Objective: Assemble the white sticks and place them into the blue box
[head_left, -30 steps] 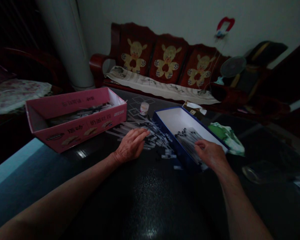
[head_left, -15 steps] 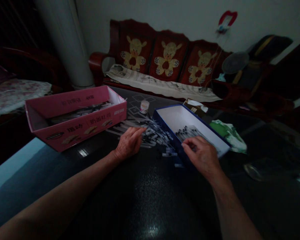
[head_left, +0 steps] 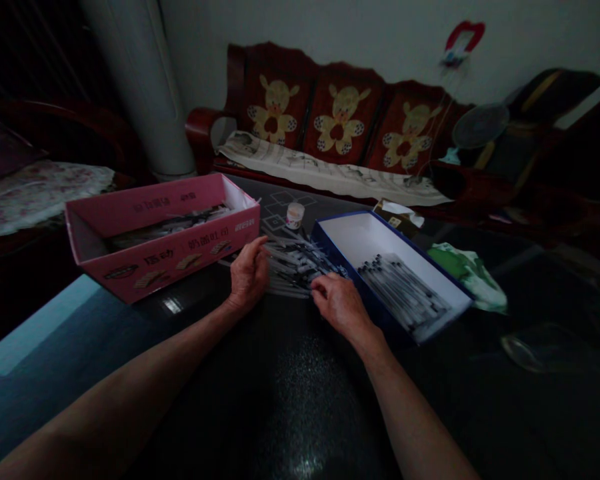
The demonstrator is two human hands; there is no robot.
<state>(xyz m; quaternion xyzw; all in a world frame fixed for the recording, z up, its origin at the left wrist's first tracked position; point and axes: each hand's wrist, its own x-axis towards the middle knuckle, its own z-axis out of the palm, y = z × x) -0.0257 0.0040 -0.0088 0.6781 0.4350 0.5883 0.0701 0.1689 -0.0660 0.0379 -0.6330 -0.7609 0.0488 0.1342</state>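
A loose pile of thin translucent pen-like sticks [head_left: 293, 263] with some dark ends lies on the dark table. My left hand [head_left: 250, 273] is at the pile's left side with its fingers curled closed; what they hold, if anything, is too small to make out. At the pile's right edge, my right hand [head_left: 337, 300] has thumb and fingertips pinched together near the sticks, their contents hidden. Just right of that hand stands a blue-rimmed box [head_left: 347, 230], white inside, with similar sticks [head_left: 400, 287] lined up side by side.
A pink cardboard box [head_left: 195, 257] with more sticks inside stands on the left. Behind the pile is a small white tub [head_left: 295, 215]. A tissue box [head_left: 399, 217] and a green-and-white packet [head_left: 467, 273] lie beyond the blue box. A wooden sofa [head_left: 290, 73] stands behind.
My right hand has moved left from over the blue box to the pile's edge. My left hand has drawn back slightly left. The view has shifted a little.
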